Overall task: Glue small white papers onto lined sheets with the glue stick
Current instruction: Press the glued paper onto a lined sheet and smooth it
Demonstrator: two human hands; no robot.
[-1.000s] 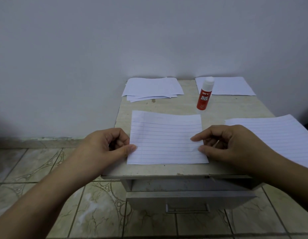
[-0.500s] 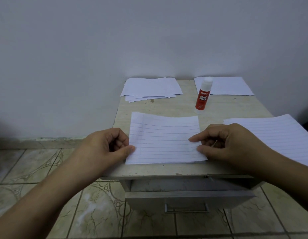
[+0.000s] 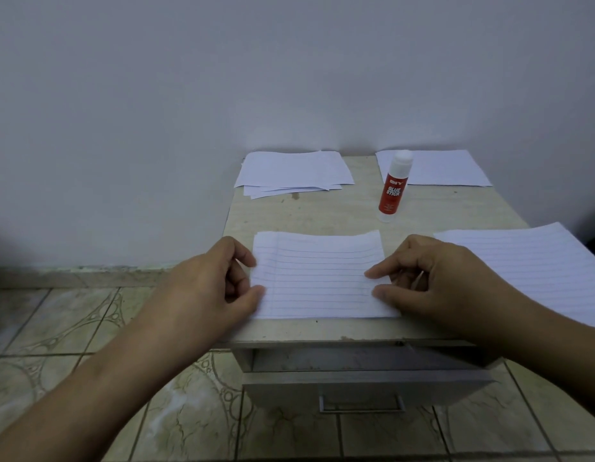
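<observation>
Evidently early: left hand (image 3: 209,288) pinching left edge of lined sheet (image 3: 319,275) at desk (image 3: 289,211) front, right hand (image 3: 436,281) pinching its right edge, small white papers (image 3: 289,171) stacked behind, glue stick (image 3: 393,188) capped, upright, untouched; nothing glued yet.

I face a plain pale wall (image 3: 289,78). Below me a small beige table (image 3: 323,215) with a part-open grey drawer (image 3: 366,385) stands on patterned floor tiles (image 3: 72,328).

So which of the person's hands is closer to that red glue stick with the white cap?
Right. The right hand sits just in front of the red glue stick; the left hand is farther, across the lined sheet.
</observation>
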